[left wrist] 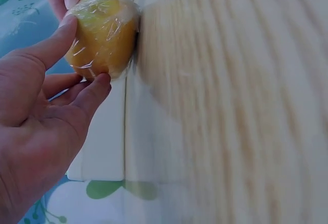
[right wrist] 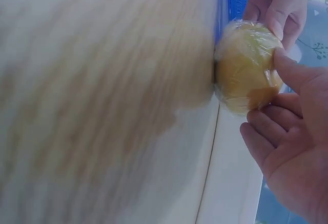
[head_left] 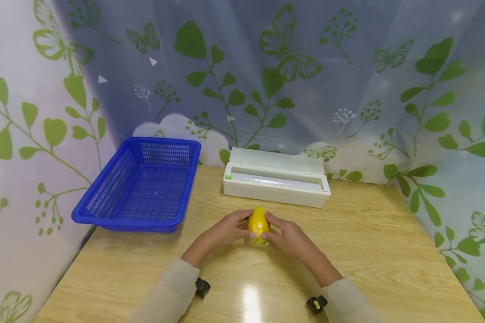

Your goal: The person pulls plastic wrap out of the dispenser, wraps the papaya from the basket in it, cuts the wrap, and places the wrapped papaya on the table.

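A yellow, rounded fruit (head_left: 258, 223), wrapped in clear cling film, stands on the wooden table in the head view; its exact kind is hard to tell. From the left side my left hand (head_left: 231, 227) holds it between thumb and fingers. My right hand (head_left: 286, 232) grips it from the right in the same way. Both wrist views show the film wrinkled and shiny over the fruit (left wrist: 105, 39), with thumb and fingertips pressing on it. In the right wrist view, loose film edges stand out around the fruit (right wrist: 246, 67).
Behind the hands lies a white cling film box (head_left: 275, 199) with its lid raised and a film roll (head_left: 275, 181) inside. At the back left sits a blue plastic basket (head_left: 125, 223). A patterned curtain (head_left: 242, 67) encloses the wooden table (head_left: 388, 251).
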### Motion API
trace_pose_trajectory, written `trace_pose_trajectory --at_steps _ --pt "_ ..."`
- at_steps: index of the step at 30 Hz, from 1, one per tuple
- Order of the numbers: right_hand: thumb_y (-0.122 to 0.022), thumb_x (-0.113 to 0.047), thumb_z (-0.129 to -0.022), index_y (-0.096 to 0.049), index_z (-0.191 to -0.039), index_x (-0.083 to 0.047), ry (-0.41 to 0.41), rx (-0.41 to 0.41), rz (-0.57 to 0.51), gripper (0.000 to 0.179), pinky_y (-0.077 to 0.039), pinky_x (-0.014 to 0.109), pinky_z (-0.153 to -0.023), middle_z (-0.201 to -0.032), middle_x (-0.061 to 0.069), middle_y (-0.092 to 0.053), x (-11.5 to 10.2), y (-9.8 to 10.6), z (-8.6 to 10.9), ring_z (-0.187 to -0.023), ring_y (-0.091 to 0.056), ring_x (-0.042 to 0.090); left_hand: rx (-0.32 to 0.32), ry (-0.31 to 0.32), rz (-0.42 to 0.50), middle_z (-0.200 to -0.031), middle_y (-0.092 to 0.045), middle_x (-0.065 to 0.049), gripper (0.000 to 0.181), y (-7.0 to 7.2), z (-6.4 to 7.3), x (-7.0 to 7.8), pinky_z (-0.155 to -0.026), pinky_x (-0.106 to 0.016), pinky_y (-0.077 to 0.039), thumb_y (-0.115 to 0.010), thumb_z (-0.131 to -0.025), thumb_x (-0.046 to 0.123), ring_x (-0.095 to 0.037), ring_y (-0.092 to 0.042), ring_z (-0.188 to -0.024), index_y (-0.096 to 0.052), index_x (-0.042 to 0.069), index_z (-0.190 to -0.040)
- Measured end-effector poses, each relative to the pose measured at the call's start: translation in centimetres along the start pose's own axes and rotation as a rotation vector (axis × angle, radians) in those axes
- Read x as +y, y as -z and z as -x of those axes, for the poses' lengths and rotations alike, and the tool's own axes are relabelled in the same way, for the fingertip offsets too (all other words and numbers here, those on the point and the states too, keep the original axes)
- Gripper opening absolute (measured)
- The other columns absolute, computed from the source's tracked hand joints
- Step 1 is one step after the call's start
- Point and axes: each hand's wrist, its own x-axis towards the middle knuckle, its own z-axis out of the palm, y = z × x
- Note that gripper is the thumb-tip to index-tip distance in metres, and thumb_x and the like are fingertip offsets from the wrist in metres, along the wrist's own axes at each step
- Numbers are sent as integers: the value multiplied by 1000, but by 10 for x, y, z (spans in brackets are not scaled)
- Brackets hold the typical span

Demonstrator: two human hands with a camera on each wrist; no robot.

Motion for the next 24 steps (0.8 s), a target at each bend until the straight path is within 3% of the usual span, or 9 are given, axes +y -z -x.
trace_pose_trajectory --at_steps 6,11,14,17,24 --pt "-69 -38 -96 -44 -152 -9 35 9 139 68 -43 54 -111 -158 10 -42 -2 0 1 -142 -45 36 -42 -18 -42 -161 -36 -7 75 2 0 5 -113 -36 -43 -73 -94 20 -26 -40 -146 -34 11 -157" --pt "-74 -36 -92 -51 -146 -5 83 36 170 67 -31 59 -118 -153 11 -48 0 3 0 -142 -41 40 -40 -66 -76 -159 -38 -5 70 3 0 10 -113 -40 -43 -74 -93 18 -28 -41 -145 -40 13 -154" --pt "-75 -36 -92 -52 -145 -2 100 45 164 67 -32 60 -117 -152 13 -48 2 4 0 -141 -42 40 -30 -61 -93 -161 -35 -6 72 3 0 12 -114 -43 -42 -75 -92 19 -29 -39 -145 -39 13 -155" --pt "-74 -37 -92 -51 -146 -2 103 50 157 69 -40 58 -112 -152 14 -47 3 5 1 -140 -43 39 -15 -37 -104 -163 -31 -8 77 4 1 13 -113 -44 -43 -76 -91 23 -30 -38 -146 -36 12 -156" --pt "-72 -38 -94 -48 -148 -5 92 54 137 69 -44 56 -109 -150 14 -48 3 4 1 -139 -46 38 -12 -29 -99 -163 -30 -11 80 5 0 13 -110 -42 -47 -75 -92 24 -32 -49 -136 -32 9 -158"
